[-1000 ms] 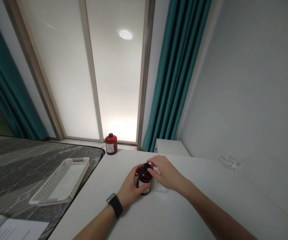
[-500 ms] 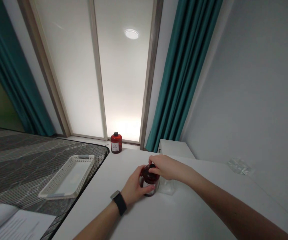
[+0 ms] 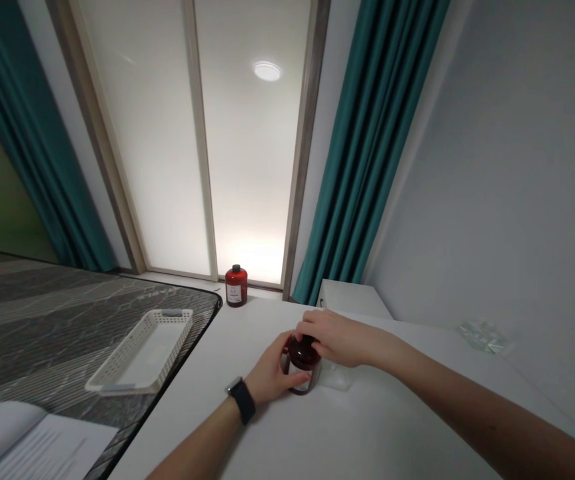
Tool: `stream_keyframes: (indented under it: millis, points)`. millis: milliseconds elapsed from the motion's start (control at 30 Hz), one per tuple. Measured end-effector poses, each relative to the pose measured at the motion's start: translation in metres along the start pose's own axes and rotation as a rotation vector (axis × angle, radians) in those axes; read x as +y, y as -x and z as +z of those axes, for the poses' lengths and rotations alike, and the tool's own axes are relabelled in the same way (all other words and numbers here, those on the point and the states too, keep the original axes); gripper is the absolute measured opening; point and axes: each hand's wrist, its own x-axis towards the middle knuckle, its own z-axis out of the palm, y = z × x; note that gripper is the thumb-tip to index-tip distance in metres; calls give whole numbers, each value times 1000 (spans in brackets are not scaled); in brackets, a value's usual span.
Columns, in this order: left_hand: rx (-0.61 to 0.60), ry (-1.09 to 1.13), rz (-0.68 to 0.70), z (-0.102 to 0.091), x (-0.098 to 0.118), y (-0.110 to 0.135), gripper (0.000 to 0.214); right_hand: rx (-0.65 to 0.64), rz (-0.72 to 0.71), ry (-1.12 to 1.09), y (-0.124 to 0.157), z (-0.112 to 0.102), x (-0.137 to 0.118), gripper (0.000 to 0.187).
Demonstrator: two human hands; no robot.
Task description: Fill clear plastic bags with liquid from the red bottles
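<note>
A dark red-brown bottle [image 3: 304,352] with a white label stands upright on the white table. My left hand [image 3: 270,375] is wrapped round its left side, thumb across the label. Over the bottle's top, my right hand [image 3: 337,337] has its fingers closed around the black cap, which they now hide. Just right of the bottle lies a clear plastic item [image 3: 336,377], partly behind it; its kind cannot be made out. A second red-brown bottle [image 3: 236,288], with a black cap and white label, stands at the table's far left corner.
Left of the white table [image 3: 182,427] is a dark grey patterned surface [image 3: 32,347] holding a white plastic basket [image 3: 160,377] and an open book [image 3: 72,443]. Crumpled clear plastic [image 3: 484,335] lies at the right by the wall. A white cabinet [image 3: 354,297] stands beyond the table.
My right hand's fingers have shifted round the cap and now cover it. My left hand keeps its hold on the bottle. The whole view has moved slightly.
</note>
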Motion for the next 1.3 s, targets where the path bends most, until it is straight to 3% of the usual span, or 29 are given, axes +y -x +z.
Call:
stream_keyframes:
  millis: [233, 300, 467, 567, 700, 833, 1033, 1200, 1300]
  points:
    - [-17, 48, -4, 2, 3, 1, 66, 118, 180, -48, 0, 11, 5, 14]
    - [-13, 38, -8, 2, 3, 1, 68, 111, 150, -68, 0, 10, 4, 10]
    - [-18, 15, -5, 2, 1, 1, 67, 138, -11, -177, 0, 4, 2, 23]
    - [-20, 56, -15, 2, -1, 2, 72, 206, 78, -137, -3, 7, 5, 11]
    - [-22, 58, -16, 2, -1, 2, 70, 163, 98, -101, -4, 12, 7, 5]
    - [-29, 26, -18, 1, 0, 1, 70, 159, -16, -245, -1, 11, 6, 26]
    - [-20, 51, -39, 2, 2, 1, 72, 218, 164, -130, -2, 15, 7, 5]
    - [-19, 37, -39, 2, 2, 1, 72, 221, 38, -160, 1, 18, 6, 35]
    - [-17, 51, -42, 2, 1, 1, 72, 265, 116, -117, 0, 21, 6, 22]
